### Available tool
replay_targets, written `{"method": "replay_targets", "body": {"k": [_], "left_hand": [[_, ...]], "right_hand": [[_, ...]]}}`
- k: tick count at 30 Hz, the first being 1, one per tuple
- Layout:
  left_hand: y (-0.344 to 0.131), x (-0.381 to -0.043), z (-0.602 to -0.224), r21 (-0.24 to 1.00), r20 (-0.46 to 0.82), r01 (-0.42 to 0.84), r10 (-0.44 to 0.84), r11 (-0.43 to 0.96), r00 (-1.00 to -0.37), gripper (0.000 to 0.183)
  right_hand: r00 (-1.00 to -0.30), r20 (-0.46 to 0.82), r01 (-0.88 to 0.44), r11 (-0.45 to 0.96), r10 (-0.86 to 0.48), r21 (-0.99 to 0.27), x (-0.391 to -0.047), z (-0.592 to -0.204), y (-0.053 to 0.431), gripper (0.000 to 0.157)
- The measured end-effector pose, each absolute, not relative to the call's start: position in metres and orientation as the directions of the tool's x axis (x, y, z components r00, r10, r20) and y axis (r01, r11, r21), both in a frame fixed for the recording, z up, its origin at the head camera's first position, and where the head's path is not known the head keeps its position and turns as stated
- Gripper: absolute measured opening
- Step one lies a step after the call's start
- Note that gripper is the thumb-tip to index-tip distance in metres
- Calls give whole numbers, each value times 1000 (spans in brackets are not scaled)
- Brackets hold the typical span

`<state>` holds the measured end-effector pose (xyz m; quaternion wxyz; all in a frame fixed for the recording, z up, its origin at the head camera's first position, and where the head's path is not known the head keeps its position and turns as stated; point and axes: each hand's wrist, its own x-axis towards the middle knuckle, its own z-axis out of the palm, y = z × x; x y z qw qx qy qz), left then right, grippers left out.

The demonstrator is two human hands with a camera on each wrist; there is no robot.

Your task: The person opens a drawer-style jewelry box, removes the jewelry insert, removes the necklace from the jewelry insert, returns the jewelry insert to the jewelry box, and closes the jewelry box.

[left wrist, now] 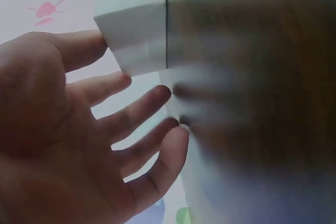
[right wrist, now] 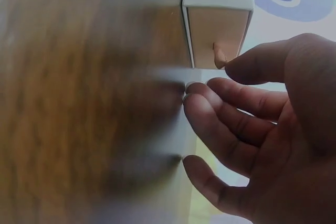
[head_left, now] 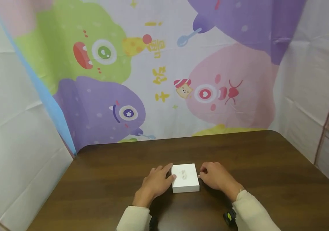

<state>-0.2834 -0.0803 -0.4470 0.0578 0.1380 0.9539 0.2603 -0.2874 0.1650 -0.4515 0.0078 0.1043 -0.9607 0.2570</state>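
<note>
A flat white box with small printed lettering on its lid lies on the table between both hands. From its right side sticks out a short, pale ribbon pull tab, set in a beige end panel framed by a white sleeve. My right hand pinches that tab at its end between thumb and index finger, the other fingers loosely bent below. On the opposite side my left hand rests against the box, thumb at the upper edge and index fingertip at the far left corner. Its remaining fingers spread toward the table.
The dark brown wooden table extends around the box on every side. Behind it hangs a cloth printed with cartoon monsters, and pale panels stand left and right. A dark wrist strap shows under the right sleeve.
</note>
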Motion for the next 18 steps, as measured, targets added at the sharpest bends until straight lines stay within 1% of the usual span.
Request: {"method": "replay_targets", "body": {"k": [6,11,18], "left_hand": [[-81,-284,-448,511,-44,247,312,823,-949,57],[-79,-286,-445,491,-27,262,315,831,-949,57],[-80,-286,-446,470,-27,269,318,841,-948,56]], "right_hand": [[-982,78,-188,847,-172,-498,-285,-451,162,13],[-978,103,-208,857,-181,-472,-285,-450,159,15],[-979,79,-202,860,-187,-469,-282,-452,154,14]]}}
